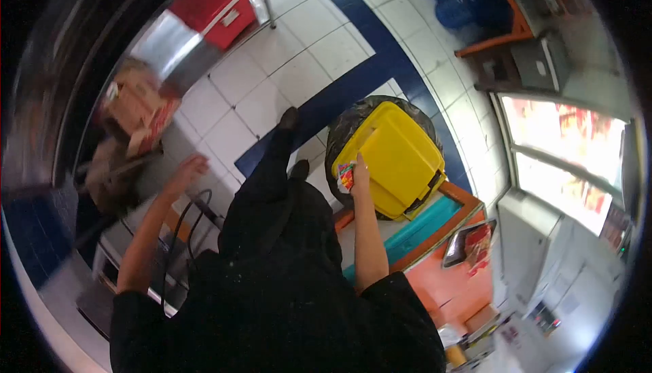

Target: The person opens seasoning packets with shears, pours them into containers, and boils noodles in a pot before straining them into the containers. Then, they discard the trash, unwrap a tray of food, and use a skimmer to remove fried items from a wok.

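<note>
My right hand (360, 171) is closed around a small, crumpled, brightly coloured wrapper (345, 178), with white, red and orange showing. It is held over the near left edge of a yellow bin lid (401, 157). Black plastic bag (344, 125) sticks out around the far and left sides of that lid. Out to the other side, my left hand (193, 168) hangs in the air above the floor, its fingers loosely apart and slightly blurred, with nothing in them. A dark cable (182, 220) loops nearby, below it in the picture.
Cardboard boxes (139, 108) and a red cooler box (217, 9) stand on the left. Beside the bin is an orange-edged counter (448, 271) bearing a tray (458, 247) and a red packet. Dark blue bags (468, 6) lie at upper right. White tiles (326, 54) with a blue band cover the floor.
</note>
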Action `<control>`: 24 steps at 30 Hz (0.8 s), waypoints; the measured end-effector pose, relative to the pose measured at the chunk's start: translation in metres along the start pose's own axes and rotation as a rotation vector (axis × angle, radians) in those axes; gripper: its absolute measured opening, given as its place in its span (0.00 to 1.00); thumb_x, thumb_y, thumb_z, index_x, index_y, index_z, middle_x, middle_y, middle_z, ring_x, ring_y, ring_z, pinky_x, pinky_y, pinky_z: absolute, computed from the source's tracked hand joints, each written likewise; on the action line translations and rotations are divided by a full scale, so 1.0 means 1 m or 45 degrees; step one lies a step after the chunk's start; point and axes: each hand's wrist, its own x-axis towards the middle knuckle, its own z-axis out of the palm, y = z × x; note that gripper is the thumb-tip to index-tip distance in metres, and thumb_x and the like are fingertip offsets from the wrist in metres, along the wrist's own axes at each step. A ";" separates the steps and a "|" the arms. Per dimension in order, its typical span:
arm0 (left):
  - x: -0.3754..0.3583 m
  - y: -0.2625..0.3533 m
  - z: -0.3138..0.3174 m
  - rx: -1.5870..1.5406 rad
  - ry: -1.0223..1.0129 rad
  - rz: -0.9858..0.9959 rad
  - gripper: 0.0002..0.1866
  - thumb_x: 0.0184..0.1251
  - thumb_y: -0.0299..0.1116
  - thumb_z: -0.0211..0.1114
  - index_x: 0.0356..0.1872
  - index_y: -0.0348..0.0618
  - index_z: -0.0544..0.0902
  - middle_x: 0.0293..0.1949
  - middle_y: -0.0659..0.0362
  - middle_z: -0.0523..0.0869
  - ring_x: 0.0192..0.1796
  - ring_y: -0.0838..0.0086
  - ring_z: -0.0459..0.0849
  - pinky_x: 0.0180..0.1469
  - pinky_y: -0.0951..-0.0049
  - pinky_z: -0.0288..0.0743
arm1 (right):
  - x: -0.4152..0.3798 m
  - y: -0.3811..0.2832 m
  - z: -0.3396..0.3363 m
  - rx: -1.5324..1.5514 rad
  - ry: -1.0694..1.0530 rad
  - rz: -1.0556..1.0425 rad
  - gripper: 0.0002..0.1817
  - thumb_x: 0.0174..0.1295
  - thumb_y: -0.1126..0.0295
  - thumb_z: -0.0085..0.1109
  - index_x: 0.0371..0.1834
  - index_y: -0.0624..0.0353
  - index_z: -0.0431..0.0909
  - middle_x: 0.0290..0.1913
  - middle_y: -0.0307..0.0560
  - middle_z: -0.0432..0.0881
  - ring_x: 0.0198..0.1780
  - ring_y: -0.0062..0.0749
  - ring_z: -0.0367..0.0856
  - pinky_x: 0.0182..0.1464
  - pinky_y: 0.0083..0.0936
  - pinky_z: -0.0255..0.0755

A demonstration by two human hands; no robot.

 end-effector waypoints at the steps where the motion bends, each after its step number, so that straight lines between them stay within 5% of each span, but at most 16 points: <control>1: 0.060 0.019 0.013 0.002 -0.248 0.113 0.18 0.71 0.50 0.54 0.52 0.52 0.79 0.41 0.68 0.81 0.41 0.82 0.74 0.43 0.76 0.68 | 0.013 0.013 -0.011 0.203 0.038 0.058 0.25 0.69 0.45 0.46 0.34 0.58 0.75 0.25 0.49 0.79 0.23 0.40 0.81 0.28 0.38 0.78; 2: 0.093 0.063 0.052 0.126 -0.344 0.088 0.17 0.72 0.47 0.53 0.52 0.51 0.79 0.40 0.69 0.80 0.40 0.83 0.75 0.41 0.79 0.68 | 0.027 0.032 -0.020 0.266 0.067 0.042 0.25 0.69 0.45 0.46 0.34 0.58 0.75 0.25 0.49 0.79 0.23 0.40 0.81 0.28 0.38 0.78; 4: 0.165 0.108 0.140 0.284 -0.789 0.438 0.15 0.72 0.38 0.53 0.52 0.44 0.78 0.39 0.64 0.81 0.39 0.81 0.78 0.37 0.78 0.72 | 0.039 0.070 -0.036 0.431 -0.039 0.240 0.29 0.68 0.40 0.42 0.38 0.59 0.73 0.27 0.52 0.79 0.26 0.45 0.82 0.30 0.41 0.79; 6: 0.223 0.116 0.243 0.421 -0.977 0.207 0.18 0.68 0.40 0.60 0.53 0.39 0.77 0.37 0.59 0.82 0.35 0.77 0.79 0.35 0.76 0.75 | -0.008 0.041 0.006 0.592 0.075 0.272 0.33 0.66 0.36 0.38 0.24 0.54 0.78 0.20 0.44 0.78 0.26 0.37 0.82 0.30 0.35 0.77; 7: 0.233 0.125 0.287 0.499 -1.033 0.131 0.19 0.69 0.40 0.59 0.56 0.41 0.75 0.40 0.62 0.80 0.43 0.77 0.78 0.43 0.72 0.75 | -0.010 0.049 0.013 0.714 0.097 0.219 0.33 0.66 0.36 0.36 0.26 0.55 0.78 0.22 0.46 0.80 0.26 0.39 0.82 0.30 0.37 0.78; 10: 0.289 0.093 0.402 0.746 -1.130 0.092 0.19 0.69 0.37 0.59 0.57 0.40 0.75 0.41 0.59 0.81 0.43 0.76 0.78 0.44 0.70 0.75 | -0.020 0.047 0.030 0.993 0.205 0.321 0.33 0.67 0.39 0.33 0.37 0.58 0.77 0.29 0.51 0.82 0.29 0.42 0.83 0.33 0.39 0.79; 12: 0.329 0.048 0.460 0.838 -0.895 0.616 0.19 0.67 0.35 0.60 0.57 0.40 0.75 0.43 0.57 0.82 0.42 0.73 0.79 0.46 0.67 0.75 | -0.021 0.050 0.036 0.995 0.297 0.436 0.33 0.67 0.40 0.31 0.43 0.60 0.75 0.33 0.53 0.82 0.30 0.44 0.84 0.37 0.40 0.80; 13: 0.301 0.091 0.455 0.696 -1.083 0.226 0.18 0.66 0.37 0.61 0.56 0.43 0.76 0.46 0.54 0.82 0.44 0.68 0.80 0.48 0.64 0.75 | -0.021 0.056 0.038 1.124 0.210 0.455 0.29 0.71 0.45 0.31 0.44 0.61 0.74 0.34 0.53 0.83 0.33 0.44 0.85 0.40 0.39 0.81; 14: 0.298 0.097 0.461 0.765 -1.135 0.230 0.18 0.66 0.37 0.61 0.56 0.43 0.76 0.46 0.54 0.82 0.44 0.68 0.80 0.48 0.64 0.75 | -0.017 0.058 0.042 1.204 0.233 0.429 0.29 0.71 0.45 0.31 0.44 0.61 0.74 0.34 0.53 0.83 0.33 0.44 0.85 0.40 0.39 0.81; 16: 0.286 0.093 0.469 0.269 -0.659 -0.340 0.17 0.67 0.38 0.59 0.54 0.43 0.77 0.46 0.55 0.82 0.48 0.64 0.80 0.51 0.61 0.75 | -0.017 0.067 0.047 1.211 0.231 0.298 0.25 0.74 0.52 0.33 0.44 0.61 0.74 0.36 0.53 0.82 0.36 0.43 0.85 0.40 0.38 0.82; 22: 0.178 0.212 0.470 0.268 -1.284 -0.346 0.19 0.71 0.38 0.51 0.54 0.35 0.73 0.51 0.51 0.79 0.53 0.61 0.78 0.57 0.58 0.73 | 0.065 0.141 0.056 2.057 0.234 -0.109 0.21 0.72 0.53 0.44 0.52 0.60 0.75 0.40 0.48 0.85 0.36 0.41 0.86 0.39 0.36 0.82; 24: 0.153 0.232 0.478 0.317 -1.337 -0.372 0.19 0.71 0.38 0.50 0.56 0.34 0.71 0.53 0.49 0.77 0.54 0.60 0.77 0.58 0.57 0.72 | 0.049 0.101 0.031 2.373 0.059 -0.860 0.24 0.70 0.51 0.46 0.58 0.58 0.73 0.50 0.50 0.83 0.47 0.43 0.84 0.45 0.39 0.82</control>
